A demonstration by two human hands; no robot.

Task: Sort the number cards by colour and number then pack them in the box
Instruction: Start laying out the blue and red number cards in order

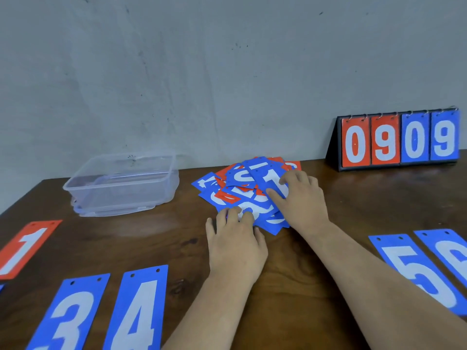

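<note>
Two hands: left hand (236, 239) pinches blue card (274, 227), right hand (302, 199) presses pile (242, 178), mid-frame.
Risk: you drag the pile askew.

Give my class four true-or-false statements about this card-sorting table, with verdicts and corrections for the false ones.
1. The clear box holds cards. False: no cards are in it.
2. The left hand and the right hand both touch the mixed pile. True.
3. The scoreboard reads 0909. True.
4. The blue 4 lies beside a red 3. False: its neighbour is the blue 3.
</note>
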